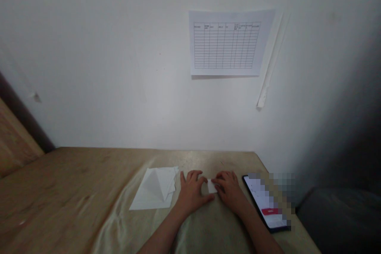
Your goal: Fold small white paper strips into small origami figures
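Observation:
A small piece of folded white paper [211, 186] lies on the table between my two hands. My left hand [193, 191] rests to its left with the fingers spread, its index fingertip at the paper's left edge and its thumb stretched just below the lower edge. On the other side, my right hand [229, 189] has its fingers bent, with thumb and index tip on the paper's right edge. The fold details are too small to make out. Left of my left hand is a stack of white paper sheets [153, 190], the top one creased.
A phone [262, 202] with a lit screen, partly pixelated, lies right of my right arm. The brownish table covering [74, 198] has wrinkles. A printed table sheet [226, 45] hangs on the white wall behind. A dark rounded shape [339, 218] stands beyond the table's right edge.

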{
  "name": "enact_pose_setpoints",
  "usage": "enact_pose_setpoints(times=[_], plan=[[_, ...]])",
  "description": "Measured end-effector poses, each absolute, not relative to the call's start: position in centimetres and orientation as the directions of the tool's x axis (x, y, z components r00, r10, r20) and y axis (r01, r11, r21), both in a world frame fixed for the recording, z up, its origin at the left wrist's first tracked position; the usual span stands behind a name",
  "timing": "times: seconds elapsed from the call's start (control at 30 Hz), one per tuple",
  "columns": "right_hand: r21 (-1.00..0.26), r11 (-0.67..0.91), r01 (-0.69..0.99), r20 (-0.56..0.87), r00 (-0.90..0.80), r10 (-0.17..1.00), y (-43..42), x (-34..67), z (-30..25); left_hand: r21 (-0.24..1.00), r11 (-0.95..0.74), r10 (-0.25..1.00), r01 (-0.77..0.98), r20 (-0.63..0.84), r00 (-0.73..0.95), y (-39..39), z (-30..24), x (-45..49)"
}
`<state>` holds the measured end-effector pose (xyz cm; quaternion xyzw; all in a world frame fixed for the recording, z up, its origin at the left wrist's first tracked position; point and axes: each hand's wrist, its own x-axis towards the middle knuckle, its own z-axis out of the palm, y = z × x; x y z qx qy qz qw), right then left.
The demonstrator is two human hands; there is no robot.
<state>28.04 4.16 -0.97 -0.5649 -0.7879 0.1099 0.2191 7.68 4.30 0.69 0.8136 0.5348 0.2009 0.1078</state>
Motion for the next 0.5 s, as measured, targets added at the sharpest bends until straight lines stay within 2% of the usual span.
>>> enact_pose_setpoints(times=[0.27, 0.5], plan=[[-0.486, 0.305, 0.819, 0.21, -0.23, 0.95, 4.4, 28.24, -1.28, 0.405, -0.38, 0.925, 0.831, 0.158, 0.346, 4.52, 0.47, 7.54], [-0.493, 0.276, 0.825, 0.18, -0.214, 0.96, 4.8, 28.38, -1.41, 0.378, -0.398, 0.916, 0.836, 0.208, 0.342, 4.63, 0.2, 7.41]])
